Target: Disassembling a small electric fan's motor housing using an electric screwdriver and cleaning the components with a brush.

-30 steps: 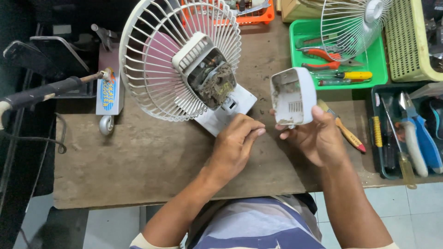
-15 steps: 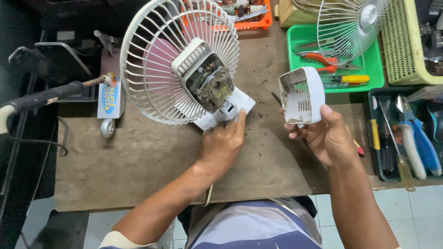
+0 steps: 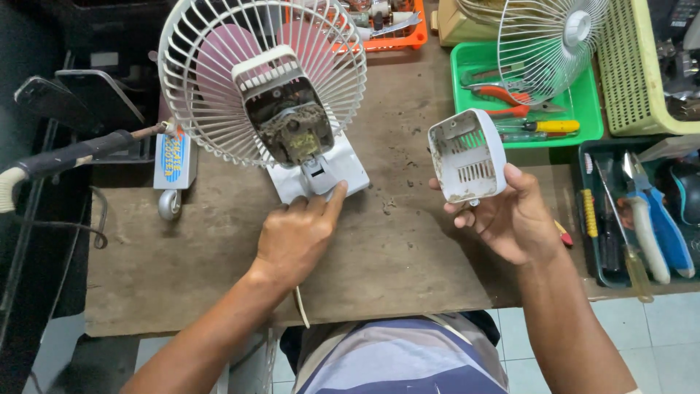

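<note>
Nearest to me, my left hand (image 3: 299,237) rests on the brown wooden worktable (image 3: 182,270), its fingers spread loosely and holding nothing; the index fingertip touches the near edge of the white plastic base (image 3: 328,175) of the small white desk fan (image 3: 262,80). A thin white cord (image 3: 301,306) comes out from under this hand toward the near edge of the table. To the right, my right hand (image 3: 514,215) is lifted over the table and pinches the dusty white plastic motor cover (image 3: 468,155) between thumb and fingers, with the hollow inside facing me. A little farther, the fan stands on its base at the left-centre of the table, its wire cage tilted, and the dirty motor (image 3: 292,124) at its back is uncovered. Far right, a green plastic tray (image 3: 590,117) holds pliers and screwdrivers, and a loose white wire fan guard (image 3: 554,36) leans over it.
</note>
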